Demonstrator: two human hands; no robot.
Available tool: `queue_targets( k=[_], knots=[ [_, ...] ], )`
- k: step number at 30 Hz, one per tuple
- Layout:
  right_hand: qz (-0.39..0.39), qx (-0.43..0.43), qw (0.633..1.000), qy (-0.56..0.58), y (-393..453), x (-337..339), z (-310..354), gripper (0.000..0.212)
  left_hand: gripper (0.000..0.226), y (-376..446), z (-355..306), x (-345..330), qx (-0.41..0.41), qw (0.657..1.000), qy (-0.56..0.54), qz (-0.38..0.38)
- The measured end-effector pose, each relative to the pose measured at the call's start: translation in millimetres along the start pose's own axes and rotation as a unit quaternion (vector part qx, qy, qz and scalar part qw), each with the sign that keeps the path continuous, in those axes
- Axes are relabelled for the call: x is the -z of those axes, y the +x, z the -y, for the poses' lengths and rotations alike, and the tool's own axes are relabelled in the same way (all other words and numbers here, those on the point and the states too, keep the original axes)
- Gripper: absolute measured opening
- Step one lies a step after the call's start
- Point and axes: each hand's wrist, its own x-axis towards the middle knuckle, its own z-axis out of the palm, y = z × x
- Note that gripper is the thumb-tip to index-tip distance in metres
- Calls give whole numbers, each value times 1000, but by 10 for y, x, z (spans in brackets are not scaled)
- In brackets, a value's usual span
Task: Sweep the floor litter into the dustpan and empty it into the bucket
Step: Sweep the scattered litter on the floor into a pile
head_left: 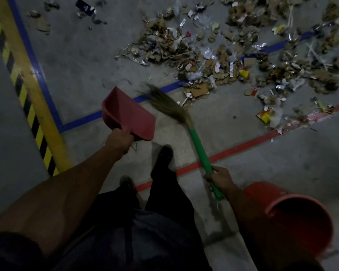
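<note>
Left hand point(118, 140) stretched forward, fist curled tight round a handle; right hand point(220, 178) lower, closer in, fingers wrapped about a shaft, both forearms bare.

Left hand point(118, 140) grips a red dustpan point(128, 114), right hand point(221, 178) a green-handled broom point(186, 124), near litter point(223, 55).

The floor point(86, 61) looks like matt, scuffed grey concrete with smooth painted lines. The dustpan point(128, 114) and bucket point(294, 218) are smooth red plastic. The broom point(186, 130) has dry straw-like bristles on a glossy green handle. The litter point(219, 49) is mostly torn cardboard, paper and shiny foil.
</note>
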Motion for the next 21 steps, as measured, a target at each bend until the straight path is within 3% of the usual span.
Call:
queue_targets(
  k=[7, 13, 21],
  knots=[
    [-19, 17, 999, 27, 456, 307, 519, 28, 8, 84, -44, -119, 3, 1000, -12, -11],
    [-57, 10, 990, 130, 787, 503, 1044, 5, 6, 131, -33, -134, -3, 999, -40, -2],
    [-94, -5, 948, 304, 937, 783, 1703, 10, 11, 264, 36, -189, -27, 999, -41, 1]
  ],
)
